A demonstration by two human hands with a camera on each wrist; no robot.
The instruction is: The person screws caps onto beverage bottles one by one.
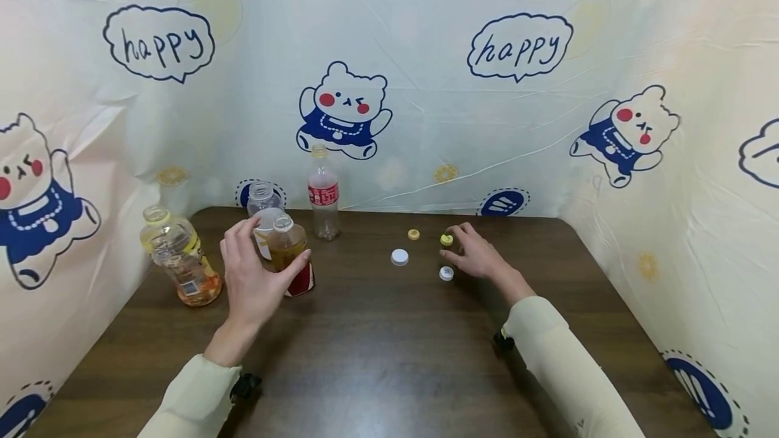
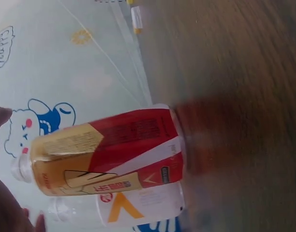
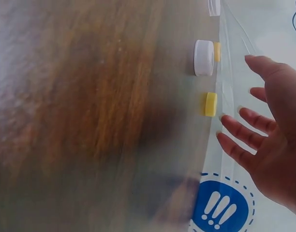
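My left hand hovers by a bottle with a red and tan label, its thumb and fingers spread apart to either side. In the left wrist view a gap shows between these fingers and the bottle's clear, uncapped neck. Over on the right, my right hand reaches over the table with fingers loosely extended beside a yellow cap. The right wrist view shows its fingers parted, with nothing held. A small white cap lies just below that hand. Farther left are a larger white cap and an orange-yellow cap.
A tilted-looking clear bottle with a yellow label stands at the left. Behind my left hand is a wide-mouthed bottle with a white label. A pink-labelled bottle stands at the brown table's back edge, before a printed curtain.
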